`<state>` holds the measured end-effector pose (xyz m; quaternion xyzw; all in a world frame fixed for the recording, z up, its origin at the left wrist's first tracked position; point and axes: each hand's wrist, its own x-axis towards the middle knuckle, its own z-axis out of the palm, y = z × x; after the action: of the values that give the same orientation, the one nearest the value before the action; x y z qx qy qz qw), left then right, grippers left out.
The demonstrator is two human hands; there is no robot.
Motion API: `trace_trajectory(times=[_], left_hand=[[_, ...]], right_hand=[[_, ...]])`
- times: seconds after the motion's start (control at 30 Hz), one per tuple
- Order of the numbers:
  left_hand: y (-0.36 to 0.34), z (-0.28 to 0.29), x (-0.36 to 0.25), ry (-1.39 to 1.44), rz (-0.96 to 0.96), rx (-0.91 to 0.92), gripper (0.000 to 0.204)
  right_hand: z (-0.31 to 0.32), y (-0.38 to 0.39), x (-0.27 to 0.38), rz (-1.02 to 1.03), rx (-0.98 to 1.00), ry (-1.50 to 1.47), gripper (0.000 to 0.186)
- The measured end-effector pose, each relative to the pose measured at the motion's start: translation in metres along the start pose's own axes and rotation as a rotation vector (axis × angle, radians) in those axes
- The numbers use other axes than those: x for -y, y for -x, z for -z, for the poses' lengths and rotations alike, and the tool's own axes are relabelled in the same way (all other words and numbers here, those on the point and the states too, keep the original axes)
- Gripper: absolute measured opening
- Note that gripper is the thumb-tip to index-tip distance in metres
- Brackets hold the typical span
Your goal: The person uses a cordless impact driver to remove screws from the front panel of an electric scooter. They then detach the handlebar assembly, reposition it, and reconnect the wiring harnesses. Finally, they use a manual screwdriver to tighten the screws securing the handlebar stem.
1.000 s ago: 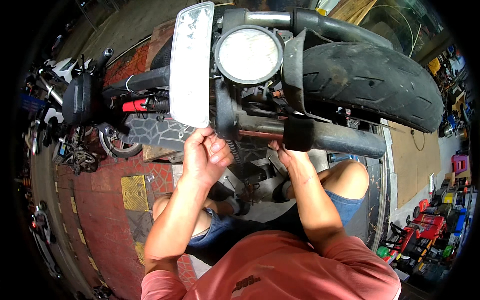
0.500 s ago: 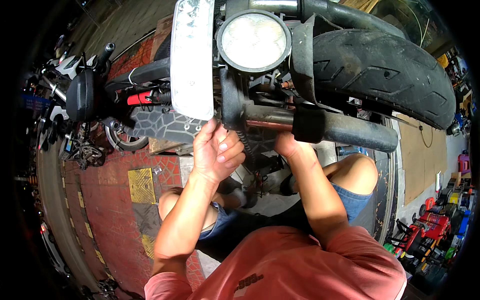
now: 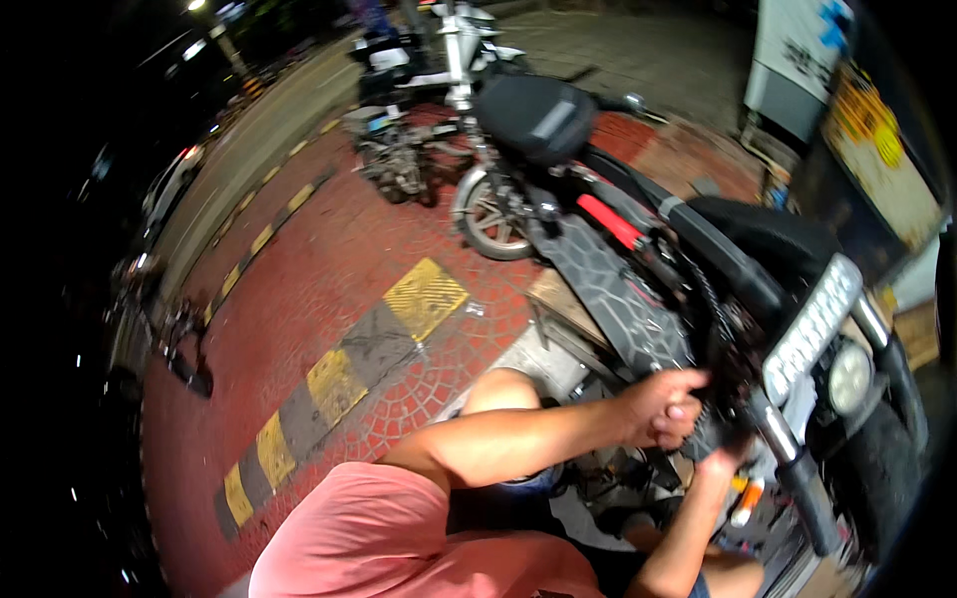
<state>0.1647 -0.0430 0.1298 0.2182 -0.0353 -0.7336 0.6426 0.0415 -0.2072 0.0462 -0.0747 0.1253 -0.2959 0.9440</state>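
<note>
The front end of a two-wheeled motorbike stands at the right, with a long white light bar (image 3: 812, 327), a round headlight (image 3: 850, 379) and a front fork (image 3: 805, 496). My left hand (image 3: 663, 409) is beside the frame behind the fork, fingers curled and the index finger pointing toward the dark parts. Whatever it may pinch is hidden. Lower down, my right hand (image 3: 726, 456) reaches in next to the fork tube; blur and the bike's parts hide its fingers. A patterned footboard (image 3: 628, 309) runs back from my left hand.
Behind the footboard are a black seat (image 3: 538, 115) and a red cylinder (image 3: 610, 221). A yellow-and-black striped strip (image 3: 334, 384) crosses the red paving. An orange-and-white container (image 3: 746, 501) lies near my right forearm. Another bike's parts (image 3: 394, 159) stand farther back.
My view has swung left, so the bike now appears at the right and more street shows. Both hands remain near the fork and frame; the left fingers are still curled.
</note>
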Motion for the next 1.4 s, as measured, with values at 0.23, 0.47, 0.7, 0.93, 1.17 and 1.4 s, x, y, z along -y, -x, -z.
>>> trace_trajectory(times=[0.23, 0.47, 0.7, 0.93, 1.17, 1.4], left_hand=[[0.007, -0.011, 0.002, -0.030, -0.033, -0.024, 0.061], [-0.004, -0.004, 0.002, -0.028, -0.007, -0.010, 0.060], [-0.004, -0.003, 0.002, -0.046, -0.010, -0.012, 0.059], [-0.007, -0.002, 0.003, -0.057, -0.014, -0.003, 0.060], [-0.007, -0.003, 0.004, -0.076, -0.021, -0.021, 0.060], [-0.007, -0.004, 0.004, -0.076, -0.032, -0.023, 0.060]], right_hand=[[-0.036, 0.012, -0.004, -0.013, -0.206, -0.042, 0.054], [-0.041, 0.022, 0.002, -0.137, -0.011, 0.413, 0.048], [-0.085, 0.030, -0.021, -0.008, -0.378, 0.339, 0.053], [-0.016, 0.013, 0.010, -0.202, 0.321, 0.415, 0.043], [-0.040, 0.020, 0.001, -0.221, 0.184, 0.381, 0.044], [-0.037, 0.025, 0.004, -0.216, 0.278, 0.370, 0.047]])
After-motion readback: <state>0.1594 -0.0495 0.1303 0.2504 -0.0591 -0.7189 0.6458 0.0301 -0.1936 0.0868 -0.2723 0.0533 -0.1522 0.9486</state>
